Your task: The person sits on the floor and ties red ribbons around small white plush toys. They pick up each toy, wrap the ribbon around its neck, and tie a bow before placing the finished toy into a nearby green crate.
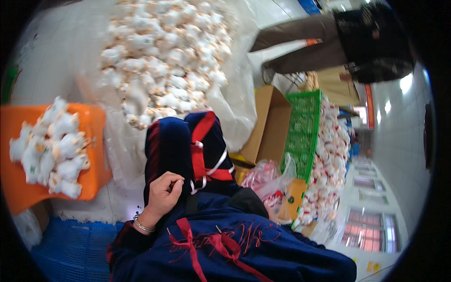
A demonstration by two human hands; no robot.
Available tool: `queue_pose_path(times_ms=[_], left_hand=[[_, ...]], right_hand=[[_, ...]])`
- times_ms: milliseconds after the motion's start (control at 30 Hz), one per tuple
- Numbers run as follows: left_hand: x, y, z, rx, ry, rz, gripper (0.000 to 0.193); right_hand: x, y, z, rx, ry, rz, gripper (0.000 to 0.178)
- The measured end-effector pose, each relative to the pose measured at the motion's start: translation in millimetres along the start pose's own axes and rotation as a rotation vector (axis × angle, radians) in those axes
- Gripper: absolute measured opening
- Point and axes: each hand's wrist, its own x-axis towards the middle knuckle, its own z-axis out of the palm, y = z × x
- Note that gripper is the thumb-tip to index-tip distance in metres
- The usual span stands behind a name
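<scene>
My left hand is over my lap, its fingers curled in and the thumb pressed against them. Whether something small is pinched there is hidden. Under and ahead of it are my dark blue-clad legs, with a red band and white strips across them. My right sleeve runs off to the right, and the right hand itself does not show. Beyond my knees spreads a big heap of small white plush toys. A blurred white toy-like shape shows over the heap's near left part.
At left, an orange stool-like surface bears several white plush toys, with a blue plastic grid below. Clear plastic sheeting edges the heap. Right are a cardboard box, green crate, pink-filled bag and a standing person.
</scene>
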Motion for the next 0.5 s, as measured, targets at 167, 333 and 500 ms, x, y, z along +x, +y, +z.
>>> queue_pose_path(times_ms=[167, 333, 500], left_hand=[[22.2, 28.6, 38.4, 0.081, -0.444, 0.097, 0.014], [30.2, 15.8, 87.5, 0.426, -0.800, 0.147, 0.042], [37.4, 6.7, 120.4, 0.591, -0.974, 0.176, 0.061]], right_hand=[[-0.9, 11.8, 5.9, 0.242, 0.026, 0.079, 0.073], [20.6, 70.1, -43.6, 0.437, 0.062, -0.021, 0.082], [-27.4, 63.9, -7.3, 0.382, 0.144, -0.012, 0.076]])
